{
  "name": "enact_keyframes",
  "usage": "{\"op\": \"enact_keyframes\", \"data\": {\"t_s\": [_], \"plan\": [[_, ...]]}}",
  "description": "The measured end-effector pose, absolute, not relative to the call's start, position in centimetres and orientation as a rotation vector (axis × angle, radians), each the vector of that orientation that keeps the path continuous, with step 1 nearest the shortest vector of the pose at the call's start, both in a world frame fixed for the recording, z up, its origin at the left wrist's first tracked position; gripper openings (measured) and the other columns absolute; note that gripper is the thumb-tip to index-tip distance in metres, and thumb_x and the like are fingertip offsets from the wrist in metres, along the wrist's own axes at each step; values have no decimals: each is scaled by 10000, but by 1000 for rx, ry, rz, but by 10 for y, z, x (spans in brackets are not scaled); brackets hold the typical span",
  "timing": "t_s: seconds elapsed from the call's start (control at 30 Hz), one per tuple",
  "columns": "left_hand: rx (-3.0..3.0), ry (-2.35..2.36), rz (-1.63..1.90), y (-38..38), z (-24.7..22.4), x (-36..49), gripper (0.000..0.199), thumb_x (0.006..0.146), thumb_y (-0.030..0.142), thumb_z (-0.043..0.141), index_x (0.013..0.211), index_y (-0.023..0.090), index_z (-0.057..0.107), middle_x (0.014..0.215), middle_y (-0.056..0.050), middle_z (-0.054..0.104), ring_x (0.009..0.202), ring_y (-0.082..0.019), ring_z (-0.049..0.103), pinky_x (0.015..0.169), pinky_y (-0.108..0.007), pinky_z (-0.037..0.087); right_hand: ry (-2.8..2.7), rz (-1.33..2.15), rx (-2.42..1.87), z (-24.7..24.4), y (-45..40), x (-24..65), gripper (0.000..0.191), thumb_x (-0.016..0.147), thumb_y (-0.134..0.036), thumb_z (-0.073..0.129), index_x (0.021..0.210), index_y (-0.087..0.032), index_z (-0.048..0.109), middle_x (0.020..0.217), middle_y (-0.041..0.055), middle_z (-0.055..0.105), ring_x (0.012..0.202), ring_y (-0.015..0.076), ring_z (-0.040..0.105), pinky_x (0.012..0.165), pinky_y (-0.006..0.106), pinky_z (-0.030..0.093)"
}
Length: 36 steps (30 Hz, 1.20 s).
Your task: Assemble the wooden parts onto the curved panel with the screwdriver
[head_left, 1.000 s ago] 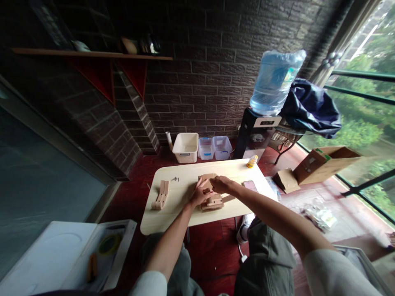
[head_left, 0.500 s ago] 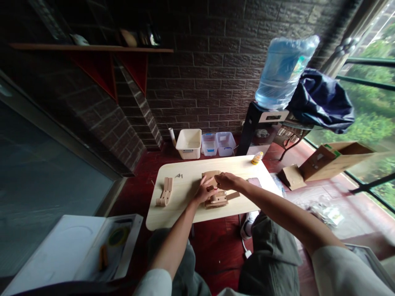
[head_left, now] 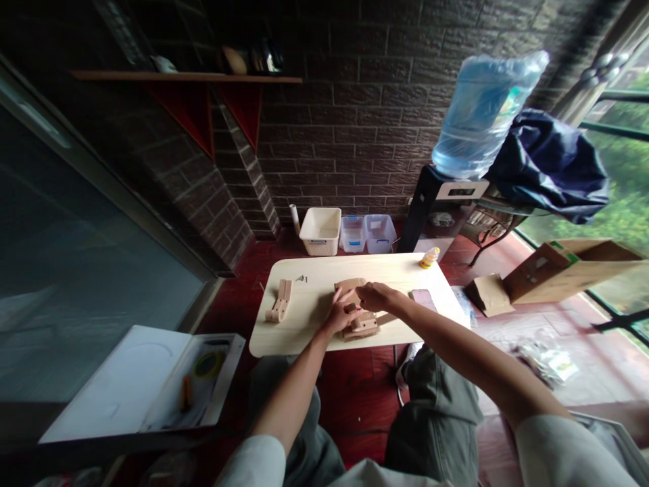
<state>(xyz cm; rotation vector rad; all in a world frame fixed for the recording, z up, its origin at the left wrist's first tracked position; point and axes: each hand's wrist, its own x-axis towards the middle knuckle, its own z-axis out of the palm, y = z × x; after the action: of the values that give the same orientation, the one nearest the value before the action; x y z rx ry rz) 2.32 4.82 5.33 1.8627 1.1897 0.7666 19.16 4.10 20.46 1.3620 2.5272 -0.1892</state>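
Note:
My left hand point(head_left: 343, 313) grips a partly built wooden piece point(head_left: 366, 329) near the front middle of the pale table point(head_left: 309, 338). Its fingers reach across the blocks. Against them, my right hand point(head_left: 374, 296) is closed with the knuckles up; whatever it holds is hidden under the fingers. Behind both hands lies a flat brown board point(head_left: 349, 284), partly covered. A narrow wooden strip point(head_left: 386, 318) sticks out to the right, below my right forearm. On the left of the table rests a separate curved wooden part point(head_left: 282, 301) with holes, with small metal screws point(head_left: 302, 279) close by.
A phone point(head_left: 423, 298) and a yellow-capped bottle point(head_left: 429, 258) are on the table's right side. Plastic bins point(head_left: 320, 233) stand by the wall beside a water dispenser point(head_left: 446, 196). An open white case point(head_left: 218, 392) is at left, a cardboard box point(head_left: 542, 274) at right.
The view has shifted slightly, so the table and room appear a little further right. Both hands stay at the wooden piece, my right hand's wrist slightly turned.

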Motion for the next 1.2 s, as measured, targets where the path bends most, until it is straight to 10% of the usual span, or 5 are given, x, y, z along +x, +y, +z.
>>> {"op": "enact_keyframes", "data": {"t_s": [1.2], "plan": [[1994, 1256, 717, 43, 40, 23, 271, 847, 414, 734, 1058, 257, 796, 1600, -19, 460, 1596, -326, 126, 1311, -486, 147, 2479, -178, 1344, 210, 35, 199, 278, 950, -212, 590, 1135, -52, 721, 1027, 198, 775, 849, 238, 745, 678, 257, 479]]}}
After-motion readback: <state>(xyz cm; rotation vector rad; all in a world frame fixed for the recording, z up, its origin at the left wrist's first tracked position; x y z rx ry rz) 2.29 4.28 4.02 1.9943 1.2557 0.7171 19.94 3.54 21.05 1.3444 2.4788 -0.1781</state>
